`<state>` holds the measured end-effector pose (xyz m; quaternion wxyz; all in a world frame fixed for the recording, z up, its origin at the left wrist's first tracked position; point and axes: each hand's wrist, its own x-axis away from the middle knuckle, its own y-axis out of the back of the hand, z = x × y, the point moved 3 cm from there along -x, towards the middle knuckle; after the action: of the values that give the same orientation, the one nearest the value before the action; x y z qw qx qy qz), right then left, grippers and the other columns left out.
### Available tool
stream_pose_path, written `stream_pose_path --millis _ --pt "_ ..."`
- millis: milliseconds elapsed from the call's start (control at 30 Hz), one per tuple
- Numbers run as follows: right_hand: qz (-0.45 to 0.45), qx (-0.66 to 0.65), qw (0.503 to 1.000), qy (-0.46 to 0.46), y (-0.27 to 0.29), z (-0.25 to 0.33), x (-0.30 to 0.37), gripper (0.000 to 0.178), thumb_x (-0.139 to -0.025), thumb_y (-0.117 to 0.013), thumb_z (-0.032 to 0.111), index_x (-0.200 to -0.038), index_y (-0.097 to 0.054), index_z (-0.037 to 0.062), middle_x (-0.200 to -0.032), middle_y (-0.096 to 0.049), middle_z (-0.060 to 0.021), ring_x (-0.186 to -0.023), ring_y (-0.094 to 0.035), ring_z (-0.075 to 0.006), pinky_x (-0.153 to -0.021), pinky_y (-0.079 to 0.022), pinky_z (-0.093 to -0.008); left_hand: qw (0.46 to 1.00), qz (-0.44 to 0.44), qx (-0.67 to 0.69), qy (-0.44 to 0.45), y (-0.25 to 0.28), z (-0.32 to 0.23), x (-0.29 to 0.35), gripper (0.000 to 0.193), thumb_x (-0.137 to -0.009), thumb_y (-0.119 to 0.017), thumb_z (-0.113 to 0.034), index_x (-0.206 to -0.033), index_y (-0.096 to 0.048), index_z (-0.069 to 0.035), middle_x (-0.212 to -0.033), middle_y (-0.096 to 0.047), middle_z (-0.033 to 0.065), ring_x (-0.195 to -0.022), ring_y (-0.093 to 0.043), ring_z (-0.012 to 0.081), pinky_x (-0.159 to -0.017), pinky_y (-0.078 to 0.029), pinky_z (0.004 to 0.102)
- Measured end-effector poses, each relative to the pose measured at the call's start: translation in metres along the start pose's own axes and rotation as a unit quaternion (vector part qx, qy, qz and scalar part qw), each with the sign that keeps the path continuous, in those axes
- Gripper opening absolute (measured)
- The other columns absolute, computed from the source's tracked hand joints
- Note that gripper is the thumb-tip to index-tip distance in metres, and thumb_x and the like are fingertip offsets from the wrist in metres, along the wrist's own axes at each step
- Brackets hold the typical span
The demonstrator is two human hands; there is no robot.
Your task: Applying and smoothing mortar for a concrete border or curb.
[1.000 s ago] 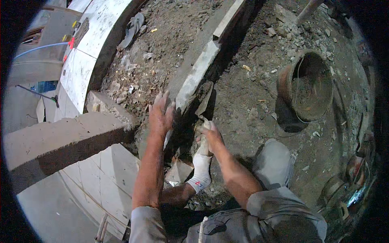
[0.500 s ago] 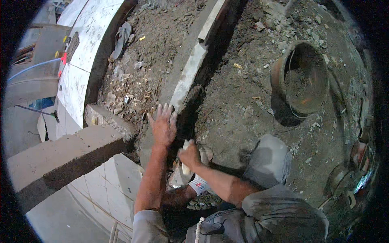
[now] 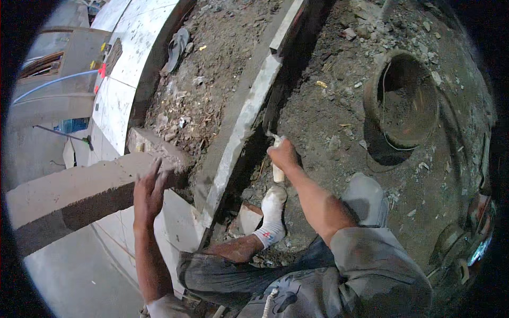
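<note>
My right hand (image 3: pixel 284 155) is wrapped round the pale handle of a trowel (image 3: pixel 278 175). The trowel's bent metal neck points at the shadowed side of a low, narrow concrete kerb (image 3: pixel 246 119); its blade is lost in the dark there. A long straight bar (image 3: pixel 288 26) lies along the kerb's far part. My left hand (image 3: pixel 149 193) is held off to the left, fingers stretched and apart, with nothing in it. It appears over the edge of a thick concrete beam (image 3: pixel 79 185).
A round, worn tub (image 3: pixel 374 98) with dried mortar inside stands on the dirt at right. My socked foot (image 3: pixel 274 204) rests beside the kerb, near a broken block piece (image 3: pixel 249 218). A grey sandal (image 3: pixel 177 47) lies on rubble beside the white tiled ledge (image 3: pixel 135 47).
My left hand has lifted off the kerb and swung left toward the beam. My right hand, with the trowel, has moved forward and right along the kerb's side. The view has shifted slightly.
</note>
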<state>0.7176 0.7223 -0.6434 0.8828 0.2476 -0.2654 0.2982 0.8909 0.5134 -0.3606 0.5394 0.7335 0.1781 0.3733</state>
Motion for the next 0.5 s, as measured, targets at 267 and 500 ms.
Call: stream_pose_path --millis 267,500 --pt "0.003 0.023 0.999 0.041 -0.043 0.01 0.081 0.045 -0.063 -0.064 0.013 -0.102 -0.049 -0.0056 -0.088 -0.059 -0.0257 -0.087 -0.057 -0.0404 -0.076 -0.047 -0.0425 0.943 0.107 0.233 0.211 -0.021 0.031 0.104 0.051 -0.087 -0.051 -0.025 -0.13 -0.037 0.0 -0.127 -0.046 0.0157 -0.116 -0.043 0.0221 -0.098 -0.033 0.0329" --pt "0.003 0.034 0.992 0.121 -0.111 -0.059 0.134 0.043 -0.067 -0.058 0.016 -0.103 -0.044 -0.003 -0.084 -0.057 -0.0264 -0.081 -0.057 -0.0414 -0.072 -0.046 -0.0458 0.937 0.06 0.332 0.087 -0.014 -0.02 0.075 0.055 -0.085 -0.054 -0.025 -0.132 -0.035 -0.004 -0.128 -0.044 0.0166 -0.115 -0.044 0.0231 -0.097 -0.033 0.0323"
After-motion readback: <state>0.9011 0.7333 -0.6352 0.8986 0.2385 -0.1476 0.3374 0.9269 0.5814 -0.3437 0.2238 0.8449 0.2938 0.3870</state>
